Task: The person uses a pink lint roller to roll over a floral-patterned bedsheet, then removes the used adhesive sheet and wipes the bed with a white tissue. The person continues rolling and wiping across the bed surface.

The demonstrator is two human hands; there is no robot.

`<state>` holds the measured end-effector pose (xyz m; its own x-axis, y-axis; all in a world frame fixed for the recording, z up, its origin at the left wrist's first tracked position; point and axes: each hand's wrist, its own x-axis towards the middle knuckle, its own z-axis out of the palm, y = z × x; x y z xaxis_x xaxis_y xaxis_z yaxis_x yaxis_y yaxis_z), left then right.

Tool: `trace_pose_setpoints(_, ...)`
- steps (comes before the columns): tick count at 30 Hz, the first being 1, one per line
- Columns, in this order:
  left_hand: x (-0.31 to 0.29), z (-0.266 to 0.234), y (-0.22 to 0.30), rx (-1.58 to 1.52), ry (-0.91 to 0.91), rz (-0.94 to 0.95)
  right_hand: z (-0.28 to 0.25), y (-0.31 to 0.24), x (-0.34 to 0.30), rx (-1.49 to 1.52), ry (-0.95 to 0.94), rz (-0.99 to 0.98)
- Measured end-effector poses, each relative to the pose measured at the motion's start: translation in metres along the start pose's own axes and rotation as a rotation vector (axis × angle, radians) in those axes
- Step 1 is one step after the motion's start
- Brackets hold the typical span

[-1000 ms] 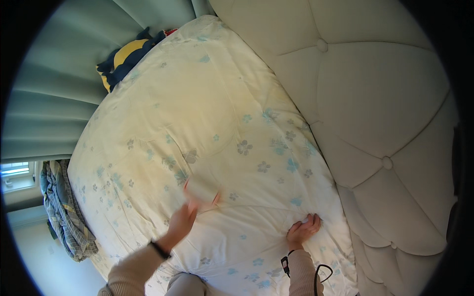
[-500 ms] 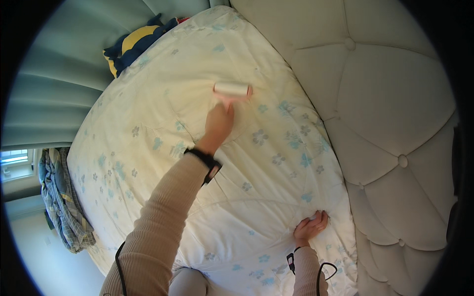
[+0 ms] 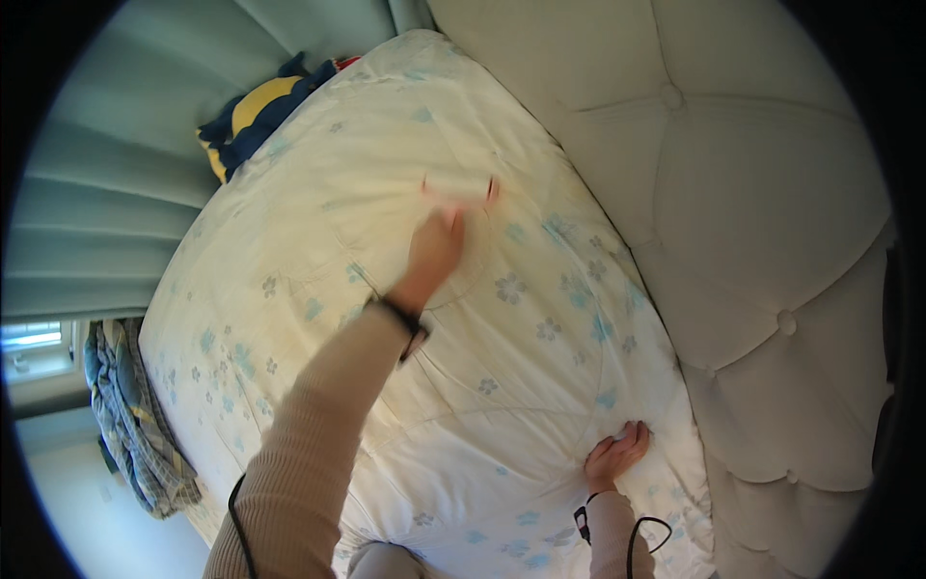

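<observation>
My left hand (image 3: 436, 253) is wrapped round the pink handle of a lint roller (image 3: 459, 189). The roller's white cylinder lies against a pale cream quilt (image 3: 415, 396) printed with blue and grey flowers, and motion blurs it. Down at the lower right, my right hand (image 3: 617, 457) rests on the quilt with its thumb and fingers apart. Shallow creases run across the cloth to the left of that hand. Both forearms wear ribbed beige sleeves, with a dark band at each wrist.
A tufted beige headboard (image 3: 733, 212) borders the bed on the right. Grey-green curtains (image 3: 106, 212) hang along the left, beside a navy and yellow plush cushion (image 3: 258, 111). A checked blanket (image 3: 135, 415) hangs at the left edge. Thin black cables run along both forearms.
The whole view has shifted, so the bed appears slightly lower. My left hand and the lint roller have moved only a little over the quilt. My right hand stays on the same patch.
</observation>
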<state>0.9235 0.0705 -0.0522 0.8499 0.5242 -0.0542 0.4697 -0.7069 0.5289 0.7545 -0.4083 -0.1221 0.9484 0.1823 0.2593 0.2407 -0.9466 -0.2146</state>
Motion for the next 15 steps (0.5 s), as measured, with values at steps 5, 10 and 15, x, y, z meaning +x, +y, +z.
trace_pose_setpoints(5,0.044,0.008,0.014,-0.048,-0.131,-0.037,0.001,0.002,-0.002,0.015,-0.007,0.012)
trace_pose_setpoints(10,-0.195,-0.046,-0.077,-0.194,-0.412,-0.161,0.001,0.001,0.001,-0.017,-0.018,0.032)
trace_pose_setpoints(15,-0.218,-0.067,-0.064,-0.041,-0.411,-0.138,0.0,0.0,0.002,-0.006,0.0,0.005)
